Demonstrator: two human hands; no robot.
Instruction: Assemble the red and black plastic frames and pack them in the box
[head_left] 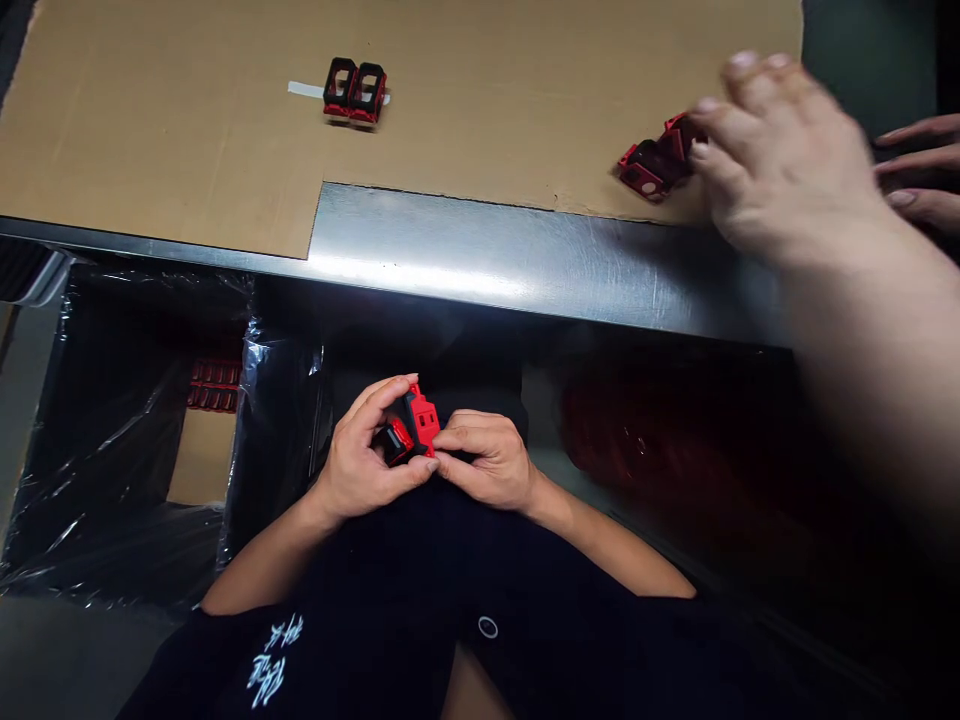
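In front of my torso, my left hand holds a red-and-black plastic part between its thumb and index finger. A red face with two small square holes shows on it, and its dark side is toward the palm. A second red-and-black part rests inside the curve of the same hand, partly hidden by the fingers. My right hand is closed in a pinch at the lower right edge of the first part. Two red-and-black parts stand side by side on the cardboard above.
Another person's hand, blurred, reaches over red-and-black parts at the right, with other fingers beyond. A metal table edge runs across. Lower left, a plastic-lined box contains rows of red parts. Blurred red items lie lower right.
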